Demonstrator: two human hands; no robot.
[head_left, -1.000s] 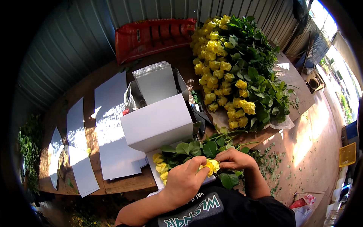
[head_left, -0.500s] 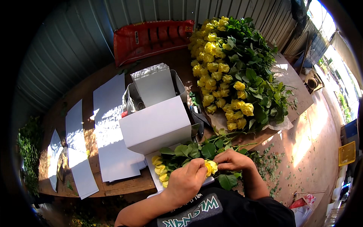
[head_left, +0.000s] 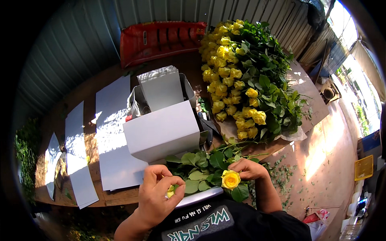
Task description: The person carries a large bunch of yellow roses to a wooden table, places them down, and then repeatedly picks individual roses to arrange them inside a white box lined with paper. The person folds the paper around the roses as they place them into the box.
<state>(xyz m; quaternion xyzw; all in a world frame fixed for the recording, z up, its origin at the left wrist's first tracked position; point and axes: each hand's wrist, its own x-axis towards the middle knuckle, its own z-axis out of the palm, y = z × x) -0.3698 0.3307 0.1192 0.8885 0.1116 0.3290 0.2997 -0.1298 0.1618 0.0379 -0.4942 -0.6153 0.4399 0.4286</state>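
In my right hand (head_left: 249,169), the closed fingers grip a yellow rose (head_left: 230,179) just below its open bloom, which faces up. My left hand (head_left: 159,193) is to the left, thumb and forefinger pinched together; whatever they hold, if anything, is too small to make out. A yellow bloom (head_left: 171,191) shows partly behind those fingers. Between my hands lie green rose leaves and stems (head_left: 197,162), above a pale edge (head_left: 201,197) close to my shirt. Just beyond them, a folded white cardboard sheet (head_left: 163,130) leans over a metal container.
A big heap of yellow roses (head_left: 225,72) covers the table's right side. White sheets (head_left: 116,160) lie at left. Upright white cards (head_left: 161,88) stand in the container, beside a black-handled tool (head_left: 207,124). A red sack (head_left: 161,42) rests against the corrugated wall.
My left hand has left the rose bloom and moved left, over the blooms lying there. The rose in my right hand now shows fully, turned upward.
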